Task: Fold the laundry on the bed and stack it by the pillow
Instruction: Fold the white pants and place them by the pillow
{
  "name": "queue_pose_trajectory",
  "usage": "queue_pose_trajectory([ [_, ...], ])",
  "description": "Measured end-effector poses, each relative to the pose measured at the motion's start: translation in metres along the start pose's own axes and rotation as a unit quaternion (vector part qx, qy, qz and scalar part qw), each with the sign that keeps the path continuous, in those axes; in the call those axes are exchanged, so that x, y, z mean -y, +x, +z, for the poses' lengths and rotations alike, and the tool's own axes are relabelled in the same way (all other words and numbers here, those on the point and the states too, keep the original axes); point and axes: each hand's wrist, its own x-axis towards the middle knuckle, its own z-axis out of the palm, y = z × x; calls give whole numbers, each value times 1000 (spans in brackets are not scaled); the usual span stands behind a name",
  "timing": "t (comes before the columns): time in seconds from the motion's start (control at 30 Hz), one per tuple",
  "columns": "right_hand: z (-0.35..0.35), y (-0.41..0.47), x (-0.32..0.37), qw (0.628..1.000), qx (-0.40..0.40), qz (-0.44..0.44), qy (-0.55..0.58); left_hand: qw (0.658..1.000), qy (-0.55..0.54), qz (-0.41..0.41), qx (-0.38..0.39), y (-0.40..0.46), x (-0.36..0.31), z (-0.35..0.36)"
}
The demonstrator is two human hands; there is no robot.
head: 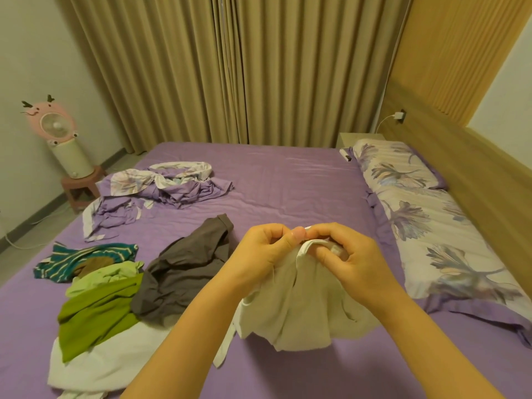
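hands: left hand [266, 251] and right hand [349, 259] both pinch the cream garment [296, 306] hem
pile: laundry pile [109, 289] at 9 o'clock
room: bare purple bed [288, 182] at 12
pillow: pillow [426, 214] along the 3 o'clock edge

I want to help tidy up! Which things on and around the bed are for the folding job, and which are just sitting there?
For the job:
white garment, held up by the left hand and right hand
brown garment
green garment
teal striped garment
floral pillow, where the stack goes

Just there:
pink fan on its stool
curtains
wall charger
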Motion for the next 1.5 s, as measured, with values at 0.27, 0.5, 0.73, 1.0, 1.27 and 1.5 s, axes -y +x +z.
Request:
queue_pose_trajectory([
  [0.27,7,-19,-6,999,-27,-4,-36,999,25,22,-11,-14,10,12],
  [0.5,0,-22,-17,986,1,-78,-150,974,207,84,39,-22,14,6],
  [0.73,-15,-20,-14,991,73,80,84,962,223,145,52,-23,13,7],
  [1.0,-13,-16,-12,990,69,96,75,991,97,90,19,-19,22,17],
  [1.27,-2,-16,-13,992,41,105,47,997,24,74,17,-17,21,13],
  [1.5,0,-15,-11,991,57,114,41,989,-148,5,7,-17,23,14],
])
